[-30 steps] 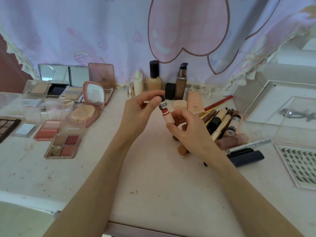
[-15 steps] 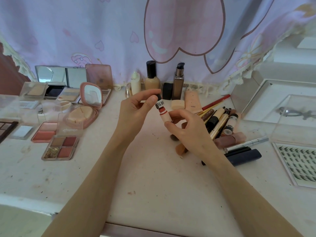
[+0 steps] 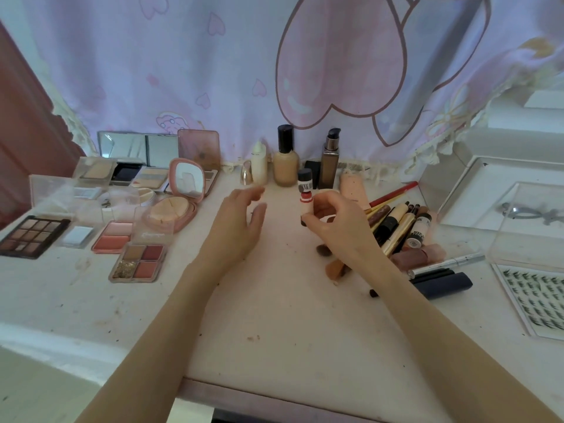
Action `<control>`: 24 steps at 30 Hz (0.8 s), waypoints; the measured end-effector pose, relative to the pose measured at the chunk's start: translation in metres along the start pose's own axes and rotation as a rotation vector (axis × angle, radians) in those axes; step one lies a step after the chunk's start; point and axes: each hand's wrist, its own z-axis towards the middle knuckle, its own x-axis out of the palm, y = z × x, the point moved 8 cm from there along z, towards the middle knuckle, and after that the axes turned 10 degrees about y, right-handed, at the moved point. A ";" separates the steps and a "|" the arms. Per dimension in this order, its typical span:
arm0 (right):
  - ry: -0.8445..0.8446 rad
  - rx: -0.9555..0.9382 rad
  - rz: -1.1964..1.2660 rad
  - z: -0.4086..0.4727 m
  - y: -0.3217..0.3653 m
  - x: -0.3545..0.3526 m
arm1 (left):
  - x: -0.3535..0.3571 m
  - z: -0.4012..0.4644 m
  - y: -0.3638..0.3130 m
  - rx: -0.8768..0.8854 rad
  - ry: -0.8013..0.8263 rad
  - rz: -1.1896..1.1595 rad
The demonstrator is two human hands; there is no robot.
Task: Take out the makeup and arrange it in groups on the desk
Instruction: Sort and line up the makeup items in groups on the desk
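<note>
My right hand [image 3: 332,221] pinches a small pink tube with a black cap [image 3: 305,193], upright above the middle of the white desk [image 3: 274,315]. My left hand [image 3: 241,221] hovers just left of it, fingers relaxed and holding nothing. Palettes and compacts lie grouped at the left: a brown eyeshadow palette [image 3: 32,236], a blush duo [image 3: 113,236], a four-pan palette [image 3: 139,262] and a pink mirror compact [image 3: 180,196]. Foundation bottles [image 3: 285,160] stand at the back. Right of my hand, several tubes and pencils [image 3: 403,227] are piled together.
A clear box with an eyelash curler [image 3: 525,209] and a tray of false lashes [image 3: 537,297] sit at the right. A pink printed curtain [image 3: 274,71] hangs behind the desk. Small mirrors [image 3: 137,146] lean at the back left.
My left hand has let go of the tube's cap and drawn back to the left. My right hand has turned the tube upright and holds it alone.
</note>
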 end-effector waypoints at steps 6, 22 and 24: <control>0.114 0.044 -0.004 0.043 0.019 0.041 | 0.006 -0.025 0.040 -0.172 0.157 0.419; 0.075 0.088 -0.047 0.099 0.014 0.101 | 0.018 -0.023 0.045 -0.175 0.166 0.559; 0.082 0.083 -0.036 0.098 0.013 0.101 | 0.018 -0.023 0.044 -0.179 0.169 0.567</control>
